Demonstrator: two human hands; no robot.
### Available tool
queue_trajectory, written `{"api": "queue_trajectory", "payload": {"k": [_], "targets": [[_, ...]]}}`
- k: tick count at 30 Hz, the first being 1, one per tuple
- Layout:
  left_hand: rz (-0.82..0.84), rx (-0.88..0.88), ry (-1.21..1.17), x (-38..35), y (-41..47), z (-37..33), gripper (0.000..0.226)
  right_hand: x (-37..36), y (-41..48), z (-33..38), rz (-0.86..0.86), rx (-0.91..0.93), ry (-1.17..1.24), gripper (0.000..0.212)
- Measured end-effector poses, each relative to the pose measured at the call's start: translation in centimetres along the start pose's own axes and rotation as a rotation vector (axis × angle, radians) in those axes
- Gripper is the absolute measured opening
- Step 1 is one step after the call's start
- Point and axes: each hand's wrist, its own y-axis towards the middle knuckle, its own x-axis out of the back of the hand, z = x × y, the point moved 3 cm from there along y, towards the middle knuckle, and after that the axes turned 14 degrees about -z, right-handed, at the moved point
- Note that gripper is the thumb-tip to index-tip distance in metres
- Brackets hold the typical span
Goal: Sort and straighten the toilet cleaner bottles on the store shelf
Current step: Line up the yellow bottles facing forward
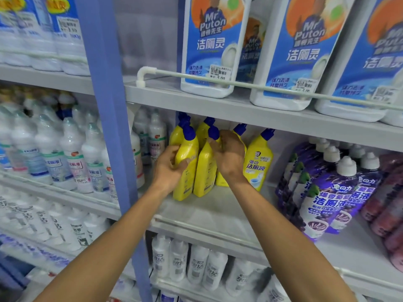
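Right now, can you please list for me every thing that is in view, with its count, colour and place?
yellow bottles: about six, yellow with blue caps, middle shelf, centre.
big jugs: at least four, white with blue labels, top shelf.
purple bottles: several, white caps, middle shelf, right.
dark red bottles: a few, far right.
white bottles: many, left bay and bottom shelf.
post: one, blue, between the bays.
left hand: grips the front left yellow bottle.
right hand: holds the next yellow bottle near its neck.
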Motion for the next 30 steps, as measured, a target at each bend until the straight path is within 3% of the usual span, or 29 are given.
{"api": "queue_trajectory", "payload": {"k": [4,13,19,24,30], "targets": [[0.083,0.028,-0.054,-0.2,-0.6,-0.2,0.032,3.5,-0.6,-1.0,-0.089,-0.031,0.106,0.032],[0.234,0.001,-0.128,-5.3,-3.5,-2.1,0.029,11.2,-1.0,-3.4,0.158,-0.219,0.428,0.019],[0.243,-0.017,-0.134,-8.4,-4.8,-2.5,0.027,12.8,-5.3,-8.0,0.179,-0.428,0.375,0.066],[0.254,-0.053,-0.091,-9.2,-4.5,-2.1,0.032,13.2,-5.0,-8.8,0.164,-0.440,0.374,0.043],[0.325,-0.049,-0.038,-9.3,-2.9,-2.7,0.045,13.2,-3.8,-9.3,0.179,-0.442,0.397,0.031]]}}
